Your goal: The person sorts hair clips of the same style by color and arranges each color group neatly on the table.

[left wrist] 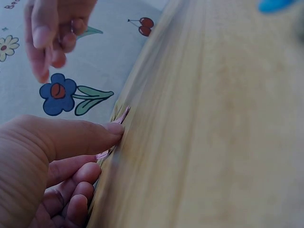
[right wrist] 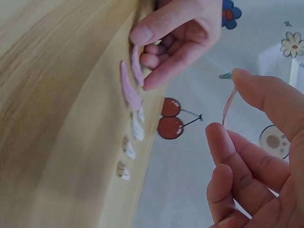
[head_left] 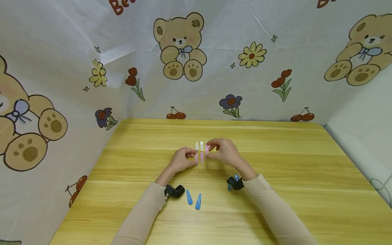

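Observation:
Between thumb and index finger, my left hand pinches the ends of a pink hair clip at the tabletop. Just right of it lies a second pink hair clip, touched by neither hand. My right hand pinches another pink hair clip by its ends, raised off the table in the right wrist view. White hair clips lie in a row behind the pink ones; the right hand partly hides that row in the head view.
Two blue hair clips lie nearer the front, between the forearms. More blue clips show partly behind the black right wrist camera. A bear-printed cloth hangs behind the wooden table.

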The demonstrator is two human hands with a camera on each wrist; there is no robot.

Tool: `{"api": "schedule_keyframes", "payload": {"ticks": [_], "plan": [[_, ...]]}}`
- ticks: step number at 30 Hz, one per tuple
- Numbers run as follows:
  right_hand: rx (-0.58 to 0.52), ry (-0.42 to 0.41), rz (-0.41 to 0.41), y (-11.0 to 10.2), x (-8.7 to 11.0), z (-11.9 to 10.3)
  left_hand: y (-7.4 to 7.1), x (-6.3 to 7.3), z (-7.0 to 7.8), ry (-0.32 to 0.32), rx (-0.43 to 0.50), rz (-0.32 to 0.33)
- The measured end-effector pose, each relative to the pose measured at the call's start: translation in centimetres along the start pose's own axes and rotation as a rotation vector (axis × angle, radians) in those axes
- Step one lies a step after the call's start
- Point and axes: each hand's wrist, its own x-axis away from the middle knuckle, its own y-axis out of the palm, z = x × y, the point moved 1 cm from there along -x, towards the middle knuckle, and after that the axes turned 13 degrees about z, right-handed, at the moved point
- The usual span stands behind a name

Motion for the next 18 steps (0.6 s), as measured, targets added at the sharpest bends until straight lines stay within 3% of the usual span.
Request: {"api": "schedule_keyframes", "payload": {"ticks": [8, 18], "plan": [[0.027, 0.114, -0.089, 1.7, -0.3, 1.9, 0.2, 0.0, 0.0, -0.01, 0.005, 0.004], [0.095, 0.129, -0.133, 2.6, -0.4, 2.7, 0.0, -0.1, 0.1, -0.016, 0.008, 0.006]]}}
